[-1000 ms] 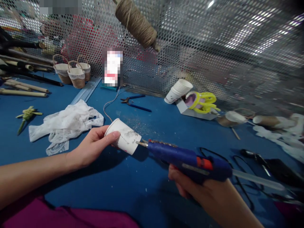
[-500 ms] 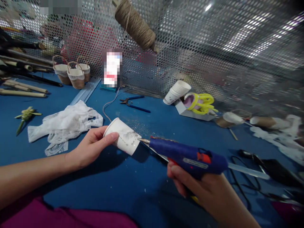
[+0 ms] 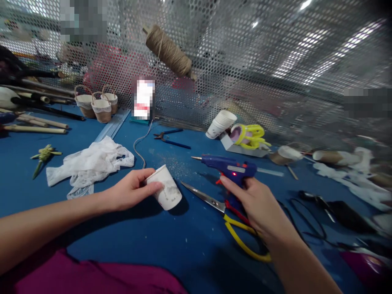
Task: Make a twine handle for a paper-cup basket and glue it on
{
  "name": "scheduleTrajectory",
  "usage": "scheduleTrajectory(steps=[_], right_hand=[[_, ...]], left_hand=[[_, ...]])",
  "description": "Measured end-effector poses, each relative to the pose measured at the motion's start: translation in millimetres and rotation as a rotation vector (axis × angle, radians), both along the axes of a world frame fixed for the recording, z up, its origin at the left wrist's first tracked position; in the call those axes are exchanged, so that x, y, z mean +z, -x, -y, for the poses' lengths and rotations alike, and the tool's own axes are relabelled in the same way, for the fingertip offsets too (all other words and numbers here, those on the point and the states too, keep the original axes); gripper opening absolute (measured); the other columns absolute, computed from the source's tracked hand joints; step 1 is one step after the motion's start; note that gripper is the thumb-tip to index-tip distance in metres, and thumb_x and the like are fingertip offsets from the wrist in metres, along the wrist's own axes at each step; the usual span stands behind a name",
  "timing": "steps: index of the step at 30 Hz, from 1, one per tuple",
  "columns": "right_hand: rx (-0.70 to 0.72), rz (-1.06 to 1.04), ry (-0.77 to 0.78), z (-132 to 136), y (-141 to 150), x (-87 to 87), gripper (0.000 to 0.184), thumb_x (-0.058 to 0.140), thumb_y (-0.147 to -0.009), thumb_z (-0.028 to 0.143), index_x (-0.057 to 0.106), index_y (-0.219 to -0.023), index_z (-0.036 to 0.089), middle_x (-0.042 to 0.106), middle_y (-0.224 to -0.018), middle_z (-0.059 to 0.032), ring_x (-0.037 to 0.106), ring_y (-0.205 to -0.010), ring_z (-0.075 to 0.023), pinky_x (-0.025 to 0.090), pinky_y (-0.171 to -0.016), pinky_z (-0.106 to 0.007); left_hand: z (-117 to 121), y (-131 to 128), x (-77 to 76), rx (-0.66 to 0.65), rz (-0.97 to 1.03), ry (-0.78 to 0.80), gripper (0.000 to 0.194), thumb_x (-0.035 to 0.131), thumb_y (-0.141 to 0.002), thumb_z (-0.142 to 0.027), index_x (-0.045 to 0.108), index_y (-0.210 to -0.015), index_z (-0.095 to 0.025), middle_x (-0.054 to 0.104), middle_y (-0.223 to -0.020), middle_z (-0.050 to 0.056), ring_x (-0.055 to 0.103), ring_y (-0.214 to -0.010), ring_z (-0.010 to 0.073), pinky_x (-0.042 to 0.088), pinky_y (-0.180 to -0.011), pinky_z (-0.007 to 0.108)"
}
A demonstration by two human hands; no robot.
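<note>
A white paper cup (image 3: 168, 190) is tilted above the blue table, its rim gripped by my left hand (image 3: 134, 188) with the thumb on its side. My right hand (image 3: 257, 200) is closed round the handle of a blue glue gun (image 3: 223, 165), a glue stick poking out of its back and a small red light lit. The gun's metal nozzle points left, apart from the cup. Beneath the gun lie scissors (image 3: 208, 200) with yellow and red handles. Left of the cup, white lace (image 3: 92, 163) is heaped on the table.
Small twine baskets (image 3: 101, 111), pliers (image 3: 171, 138), a phone (image 3: 143, 100) and stacked paper cups (image 3: 222, 122) stand or lie towards the back. A twine spool (image 3: 168, 51) hangs on the perforated metal screen. Sticks (image 3: 39, 122) lie at left; black cables (image 3: 315, 228) at right.
The glue gun has moved right and back, its nozzle now away from the cup. My left hand has brought the cup slightly right and nearer. The scissors are now more visible.
</note>
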State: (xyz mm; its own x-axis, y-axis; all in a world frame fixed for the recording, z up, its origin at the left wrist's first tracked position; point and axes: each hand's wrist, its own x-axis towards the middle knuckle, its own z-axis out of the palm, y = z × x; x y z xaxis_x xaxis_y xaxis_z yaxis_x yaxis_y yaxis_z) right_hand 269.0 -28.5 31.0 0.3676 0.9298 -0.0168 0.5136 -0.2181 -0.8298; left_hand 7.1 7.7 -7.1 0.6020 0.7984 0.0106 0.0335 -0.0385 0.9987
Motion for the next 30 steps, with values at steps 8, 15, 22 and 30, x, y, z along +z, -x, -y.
scheduleTrajectory(steps=[8, 15, 22, 30], right_hand=[[0.027, 0.116, 0.053, -35, -20, -20.3, 0.027, 0.062, -0.069, 0.040, 0.060, -0.066, 0.013, 0.065, -0.063, -0.0072, 0.057, -0.052, -0.0145, 0.046, -0.052, -0.027], [0.002, 0.482, 0.035, -53, -23, -23.5, 0.034, 0.055, -0.074, 0.042, 0.049, -0.047, 0.021, 0.055, -0.048, -0.0055, 0.055, -0.052, -0.0199, 0.035, -0.048, -0.030], [0.133, 0.745, -0.121, -49, -12, -12.8, 0.028, 0.047, -0.082, 0.040, 0.053, -0.063, 0.021, 0.059, -0.065, -0.0123, 0.059, -0.071, -0.0263, 0.040, -0.057, -0.034], [0.931, 0.771, -0.309, -82, 93, -19.1, 0.031, 0.057, -0.078, 0.013, 0.062, -0.107, 0.024, 0.057, -0.117, -0.0064, 0.050, -0.108, -0.0199, 0.039, -0.093, -0.035]], left_hand=[[7, 2, 3.0, -0.019, -0.060, -0.061, 0.021, 0.051, -0.081, -0.033, 0.058, -0.080, -0.014, 0.059, -0.073, 0.002, 0.052, -0.067, 0.0130, 0.042, -0.064, 0.024], [12, 14, 7.0, 0.087, -0.007, 0.022, 0.022, 0.052, -0.080, -0.033, 0.060, -0.085, -0.013, 0.064, -0.079, 0.004, 0.055, -0.073, 0.0148, 0.043, -0.069, 0.026], [28, 17, 3.7, 0.060, 0.010, 0.103, 0.022, 0.053, -0.080, -0.034, 0.060, -0.083, -0.013, 0.064, -0.078, 0.004, 0.055, -0.071, 0.0145, 0.042, -0.070, 0.027], [31, 23, 11.1, 0.016, 0.071, 0.151, 0.022, 0.056, -0.078, -0.035, 0.059, -0.079, -0.014, 0.060, -0.073, 0.001, 0.051, -0.067, 0.0127, 0.040, -0.067, 0.025]])
